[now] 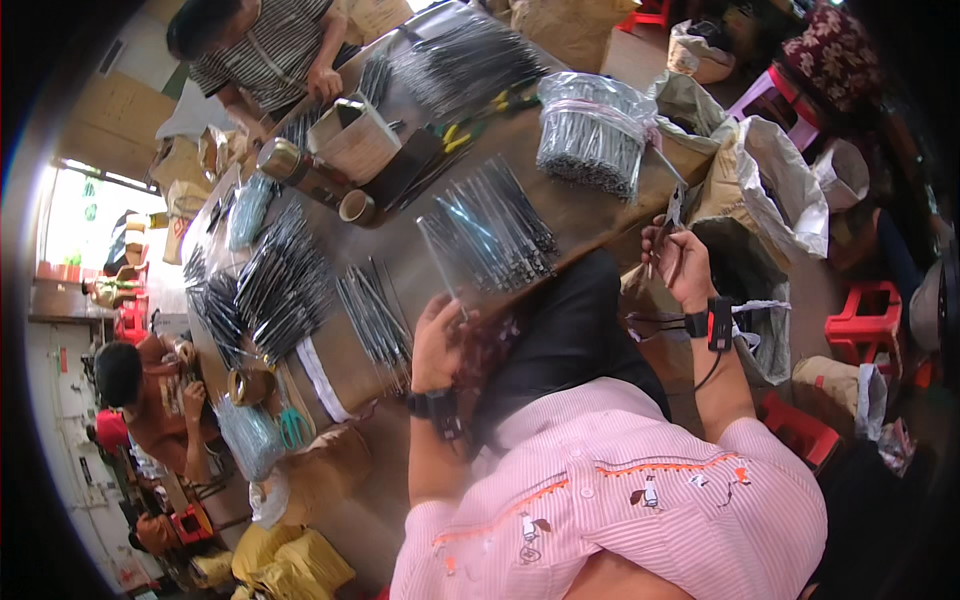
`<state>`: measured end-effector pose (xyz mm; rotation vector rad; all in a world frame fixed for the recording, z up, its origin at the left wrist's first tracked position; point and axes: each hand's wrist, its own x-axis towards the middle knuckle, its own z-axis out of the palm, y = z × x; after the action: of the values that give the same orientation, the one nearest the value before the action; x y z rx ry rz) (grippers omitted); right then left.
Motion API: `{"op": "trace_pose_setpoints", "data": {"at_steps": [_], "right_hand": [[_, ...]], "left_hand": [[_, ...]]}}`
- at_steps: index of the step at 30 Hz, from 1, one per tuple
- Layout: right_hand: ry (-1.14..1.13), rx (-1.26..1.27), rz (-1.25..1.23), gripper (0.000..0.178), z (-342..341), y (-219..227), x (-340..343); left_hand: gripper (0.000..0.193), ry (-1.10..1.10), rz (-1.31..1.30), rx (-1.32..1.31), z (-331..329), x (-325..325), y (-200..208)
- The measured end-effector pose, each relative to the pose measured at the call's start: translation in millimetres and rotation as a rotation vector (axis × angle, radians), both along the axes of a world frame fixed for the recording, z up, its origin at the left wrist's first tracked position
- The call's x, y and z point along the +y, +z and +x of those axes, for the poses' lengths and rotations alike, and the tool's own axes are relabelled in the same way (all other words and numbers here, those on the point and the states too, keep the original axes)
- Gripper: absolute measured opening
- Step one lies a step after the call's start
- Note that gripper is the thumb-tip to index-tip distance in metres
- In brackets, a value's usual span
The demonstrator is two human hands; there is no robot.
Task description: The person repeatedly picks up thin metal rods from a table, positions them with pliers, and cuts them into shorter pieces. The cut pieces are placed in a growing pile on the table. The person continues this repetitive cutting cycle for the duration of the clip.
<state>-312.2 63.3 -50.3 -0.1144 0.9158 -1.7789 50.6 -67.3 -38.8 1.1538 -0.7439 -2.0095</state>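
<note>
My left hand (438, 342) is closed at the near edge of the table, its fingers pinched around the lower end of a thin metal rod (440, 262). The rod slants up over the table and is partly smeared. Just beyond it, a row of thin metal rods (490, 225) lies spread side by side. To the left, a smaller group of dark rods (372, 312) rests near the same edge. Out to the right, my right hand (682, 268) is closed on a slim metal hand tool (675, 207), raised beside the table. The tool's exact kind is unclear.
A plastic-wrapped bundle of rods (595, 135) stands at the table's right. More dark rods (285, 285) lie left, near a flask (290, 165) and an open box (352, 140). Open sacks (765, 185) and a red stool (865, 320) stand right. Two people (265, 60) work across and left.
</note>
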Motion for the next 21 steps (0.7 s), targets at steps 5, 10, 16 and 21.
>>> {"op": "trace_pose_setpoints", "data": {"at_steps": [5, 10, 16, 21], "right_hand": [[-0.029, 0.489, 0.200, 0.011, -19.4, -10.6, -31.9], [-0.243, 0.845, 0.402, 0.014, -17.7, -28.0, -71.2], [-0.289, 0.677, 0.244, 0.018, -22.5, -29.6, -62.6], [0.008, 0.230, 0.179, 0.016, -33.6, -12.3, -28.7]], "left_hand": [[0.020, 0.048, 0.098, 0.106, 5.1, 13.7, 13.5], [0.020, -0.017, 0.100, 0.113, -6.5, 16.0, 18.5], [0.019, 0.018, 0.079, 0.086, -3.1, 24.0, 18.5], [0.019, 0.092, 0.129, 0.037, 28.3, 30.5, 11.0]]}}
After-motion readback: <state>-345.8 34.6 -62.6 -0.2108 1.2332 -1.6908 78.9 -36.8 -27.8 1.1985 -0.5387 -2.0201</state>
